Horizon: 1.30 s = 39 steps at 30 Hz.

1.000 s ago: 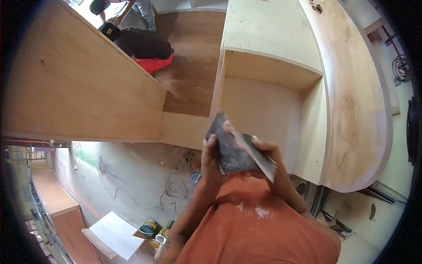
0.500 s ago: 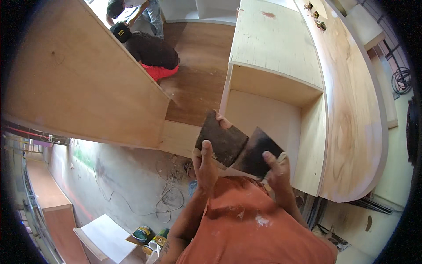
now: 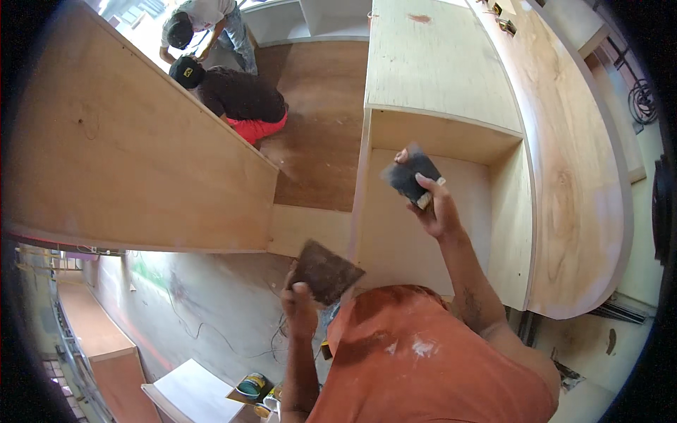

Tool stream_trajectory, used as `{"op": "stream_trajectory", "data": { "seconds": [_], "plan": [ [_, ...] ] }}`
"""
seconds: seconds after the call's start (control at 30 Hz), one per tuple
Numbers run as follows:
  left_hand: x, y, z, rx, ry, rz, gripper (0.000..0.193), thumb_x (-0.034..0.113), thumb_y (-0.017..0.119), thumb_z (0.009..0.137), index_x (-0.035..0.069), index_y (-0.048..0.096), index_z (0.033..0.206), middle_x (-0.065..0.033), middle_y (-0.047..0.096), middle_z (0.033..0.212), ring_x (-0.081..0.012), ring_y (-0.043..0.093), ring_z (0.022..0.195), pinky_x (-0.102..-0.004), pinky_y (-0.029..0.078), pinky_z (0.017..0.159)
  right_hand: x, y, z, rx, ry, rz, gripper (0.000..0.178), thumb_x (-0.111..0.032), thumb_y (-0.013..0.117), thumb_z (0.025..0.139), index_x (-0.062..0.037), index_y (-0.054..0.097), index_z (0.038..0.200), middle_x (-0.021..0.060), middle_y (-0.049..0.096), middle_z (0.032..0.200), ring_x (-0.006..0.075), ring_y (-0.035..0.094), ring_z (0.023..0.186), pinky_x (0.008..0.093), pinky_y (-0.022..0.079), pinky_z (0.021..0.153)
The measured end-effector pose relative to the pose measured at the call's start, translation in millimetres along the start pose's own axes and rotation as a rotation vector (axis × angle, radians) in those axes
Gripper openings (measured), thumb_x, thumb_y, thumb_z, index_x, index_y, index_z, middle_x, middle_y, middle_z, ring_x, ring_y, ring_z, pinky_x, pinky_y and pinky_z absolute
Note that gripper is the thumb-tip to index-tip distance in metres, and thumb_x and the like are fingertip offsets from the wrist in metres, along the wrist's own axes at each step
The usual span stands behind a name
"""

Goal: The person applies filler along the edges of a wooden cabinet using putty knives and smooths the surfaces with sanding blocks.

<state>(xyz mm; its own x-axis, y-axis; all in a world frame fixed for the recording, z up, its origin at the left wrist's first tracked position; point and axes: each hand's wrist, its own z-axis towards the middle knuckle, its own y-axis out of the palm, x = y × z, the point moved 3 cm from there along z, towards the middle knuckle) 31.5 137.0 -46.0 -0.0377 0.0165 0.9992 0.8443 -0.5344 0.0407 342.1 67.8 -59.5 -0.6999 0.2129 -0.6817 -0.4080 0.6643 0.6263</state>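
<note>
My left hand [image 3: 302,310] is closed on a dark brown, roughly square flat plate [image 3: 328,273], its thumb lying on the plate's near edge. It is just in front of my orange shirt, low and left of the open cabinet. Farther forward and to the right, my right hand [image 3: 441,211] grips a thin black flat scraper [image 3: 407,175] with pale bits along its near edge. My thumb presses on its top face, and a fingertip shows at its far edge. The scraper is over the open compartment of a pale plywood cabinet [image 3: 437,63]; whether it touches wood cannot be told.
A large plywood panel [image 3: 134,148] fills the left. Two people, one in a black cap [image 3: 187,72], bend beyond it. A curved wood-grain counter [image 3: 564,176] runs along the right. Paint cans [image 3: 251,385], a white board [image 3: 190,388] and a loose cable [image 3: 187,323] lie lower left.
The plate and scraper, edge to edge before, are now apart. My right hand has moved forward over the cabinet with the scraper; my left has dropped back and left with the plate.
</note>
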Motion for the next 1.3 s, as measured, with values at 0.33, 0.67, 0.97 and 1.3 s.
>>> {"op": "stream_trajectory", "data": {
  "seconds": [0.33, 0.67, 0.97, 1.3],
  "plan": [
    [20.3, 18.9, -0.4, 0.322, -0.221, -0.926, 0.047, 0.042, 0.043, 0.096, 0.008, 0.047, 0.129, -0.0075, 0.057, 0.116, -0.0217, 0.056, 0.101, -0.0356, 0.049, 0.083, -0.7, 44.5, 90.8, -0.194, -0.894, -1.519, 0.041, 0.0, 0.052, 0.085, -0.0118, 0.048, 0.124, 0.0103, 0.052, 0.112, 0.0298, 0.051, 0.102, 0.0408, 0.043, 0.091],
    [-7.1, -18.1, -10.6, 0.605, -0.19, -0.99, 0.037, 0.037, 0.046, 0.096, 0.009, 0.052, 0.119, -0.0077, 0.062, 0.104, -0.0209, 0.061, 0.089, -0.0322, 0.052, 0.074, -5.1, 40.9, 57.5, -0.237, -0.757, -1.823, 0.048, 0.003, 0.054, 0.079, -0.0154, 0.048, 0.123, 0.0102, 0.049, 0.111, 0.0338, 0.048, 0.104, 0.0459, 0.044, 0.089],
    [1.2, -13.0, -0.3, 0.586, -0.245, -0.963, 0.035, 0.035, 0.045, 0.096, 0.008, 0.054, 0.116, -0.0092, 0.063, 0.102, -0.0199, 0.062, 0.085, -0.0326, 0.054, 0.072, 2.8, 55.3, 94.6, -0.193, -0.858, -1.909, 0.046, 0.0, 0.055, 0.08, -0.0151, 0.048, 0.123, 0.0096, 0.049, 0.113, 0.0322, 0.046, 0.109, 0.0495, 0.043, 0.089],
    [-12.7, -18.5, -4.2, 0.582, -0.247, -1.001, 0.041, 0.037, 0.049, 0.094, 0.006, 0.05, 0.121, -0.0109, 0.059, 0.112, -0.0246, 0.058, 0.095, -0.0372, 0.047, 0.082, -12.7, 68.9, 60.8, -0.297, -0.767, -1.914, 0.046, -0.003, 0.055, 0.083, -0.0148, 0.046, 0.126, 0.0144, 0.047, 0.112, 0.0324, 0.048, 0.104, 0.0517, 0.04, 0.088]
  ]
}}
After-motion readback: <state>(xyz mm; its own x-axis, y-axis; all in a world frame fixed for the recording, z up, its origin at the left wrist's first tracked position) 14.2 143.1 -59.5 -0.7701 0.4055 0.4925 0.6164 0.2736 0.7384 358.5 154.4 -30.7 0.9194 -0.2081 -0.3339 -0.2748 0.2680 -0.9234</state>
